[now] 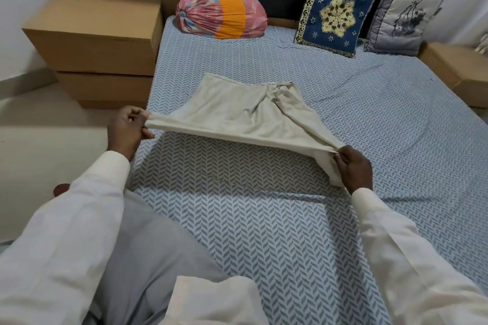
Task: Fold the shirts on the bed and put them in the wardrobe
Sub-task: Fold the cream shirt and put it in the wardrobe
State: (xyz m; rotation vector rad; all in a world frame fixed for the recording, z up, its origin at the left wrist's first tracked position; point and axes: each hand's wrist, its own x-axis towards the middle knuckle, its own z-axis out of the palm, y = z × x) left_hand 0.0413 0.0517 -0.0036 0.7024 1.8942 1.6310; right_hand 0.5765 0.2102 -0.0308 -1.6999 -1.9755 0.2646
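A beige shirt (pixel 237 111) is stretched over the bed (pixel 264 219), which has a blue-grey herringbone sheet. Its far part, with the collar, lies on the sheet; its near edge is lifted and pulled taut between my hands. My left hand (pixel 128 128) pinches the left corner beyond the bed's left edge. My right hand (pixel 352 166) grips the right corner, where bunched fabric hangs below the fingers. No wardrobe is in view.
A pink and orange bolster (pixel 221 14), a navy embroidered cushion (pixel 336 9) and a grey cushion (pixel 405 17) lean against the dark headboard. Wooden bedside units stand at the left (pixel 92 37) and right (pixel 456 66). My knee (pixel 148 240) rests on the bed's near-left corner.
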